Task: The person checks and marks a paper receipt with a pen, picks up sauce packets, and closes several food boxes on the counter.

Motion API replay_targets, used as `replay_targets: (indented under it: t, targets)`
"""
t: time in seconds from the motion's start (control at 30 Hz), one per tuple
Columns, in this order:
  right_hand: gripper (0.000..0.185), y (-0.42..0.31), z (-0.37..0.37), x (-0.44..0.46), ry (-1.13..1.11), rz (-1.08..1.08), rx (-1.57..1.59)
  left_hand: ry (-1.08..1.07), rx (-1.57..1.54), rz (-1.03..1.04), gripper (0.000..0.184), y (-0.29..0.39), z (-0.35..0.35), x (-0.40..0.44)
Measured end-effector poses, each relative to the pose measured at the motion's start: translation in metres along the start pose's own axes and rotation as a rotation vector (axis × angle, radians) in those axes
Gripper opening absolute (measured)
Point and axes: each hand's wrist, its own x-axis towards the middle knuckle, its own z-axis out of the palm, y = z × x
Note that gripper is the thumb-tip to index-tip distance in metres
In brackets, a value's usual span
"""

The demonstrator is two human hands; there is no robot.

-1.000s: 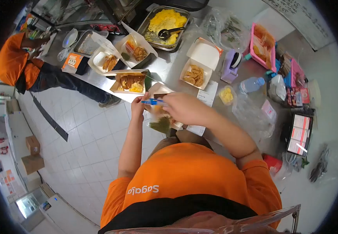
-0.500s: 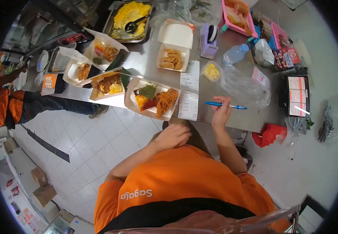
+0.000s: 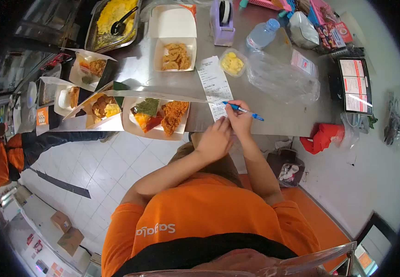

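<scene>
Metal table (image 3: pixel 280 114): the right hand (image 3: pixel 240 122) has a narrow grip around the pen (image 3: pixel 256 116), tip at the receipt (image 3: pixel 212 76); the left hand (image 3: pixel 214 141) is by the receipt's near end, its grip unclear. Chicken box (image 3: pixel 134 127) left of the receipt, tub (image 3: pixel 232 63) right.

Metal counter (image 3: pixel 285 117), busy w/ food & packaging.
Carries, L to R: open food boxes (image 3: pixel 130 124) along near edge, tray (image 3: pixel 135 34) behind; then open white box (image 3: pixel 173 28), long receipt (image 3: pixel 209 79), tape dispenser (image 3: pixel 222 33), sm. tub (image 3: pixel 243 73), bottle (image 3: pixel 260 36), clear plastic bag (image 3: pixel 280 78) nr bottle.
</scene>
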Motion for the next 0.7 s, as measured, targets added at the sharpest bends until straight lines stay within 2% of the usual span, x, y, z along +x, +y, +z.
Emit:
replay_targets:
  t: [0.1, 0.2, 0.37, 0.47, 0.57, 0.67, 0.7]
  targets:
    - [0.014, -0.014, 0.002, -0.004, -0.044, -0.099, -0.187, 0.119, 0.059, -0.181, 0.05, -0.019, -0.01, 0.0]
    - [0.014, -0.018, 0.003, -0.004, -0.062, -0.204, -0.297, 0.327, 0.139, -0.024, 0.046, -0.037, -0.002, -0.006]
    - [0.014, -0.023, 0.01, -0.004, -0.028, -0.267, -0.295, 0.368, 0.231, 0.01, 0.045, -0.049, 0.014, -0.008]
    - [0.013, -0.021, 0.005, -0.001, -0.083, -0.417, -0.356, 0.386, 0.248, 0.006, 0.046, -0.049, 0.016, -0.008]
    - [0.014, -0.022, 0.008, -0.003, -0.01, -0.338, -0.362, 0.401, 0.245, -0.002, 0.046, -0.049, 0.017, -0.008]
    - [0.014, -0.023, 0.008, -0.002, -0.061, -0.412, -0.332, 0.42, 0.242, -0.001, 0.044, -0.049, 0.018, -0.008]
    - [0.014, -0.022, 0.007, -0.003, -0.007, -0.382, -0.353, 0.419, 0.232, 0.006, 0.043, -0.049, 0.018, -0.008]
